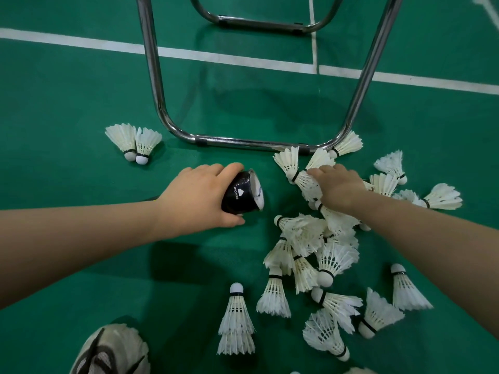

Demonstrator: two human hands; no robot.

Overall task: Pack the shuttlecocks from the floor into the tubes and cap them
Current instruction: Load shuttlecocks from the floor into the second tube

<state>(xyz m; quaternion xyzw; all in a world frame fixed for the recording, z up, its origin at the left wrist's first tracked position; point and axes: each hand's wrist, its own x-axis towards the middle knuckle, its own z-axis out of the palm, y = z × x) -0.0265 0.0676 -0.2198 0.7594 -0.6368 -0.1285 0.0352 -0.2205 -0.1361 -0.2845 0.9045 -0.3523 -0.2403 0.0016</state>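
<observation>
My left hand [201,197] grips a black shuttlecock tube [243,194] lying on the green floor, its open end turned right toward the pile. My right hand [339,186] reaches into the pile and its fingers curl around a white feather shuttlecock [306,183]. Several white shuttlecocks [313,238] lie heaped below and around that hand. Two nested shuttlecocks [237,323] stand apart near the bottom. Another pair of shuttlecocks [135,143] lies far left of the pile. No cap is in view.
A chrome tubular chair frame [244,143] rests on the floor just beyond both hands, one shuttlecock touching its right corner. White court lines [237,59] cross the green floor farther back. A grey shoe [113,352] shows at the bottom left.
</observation>
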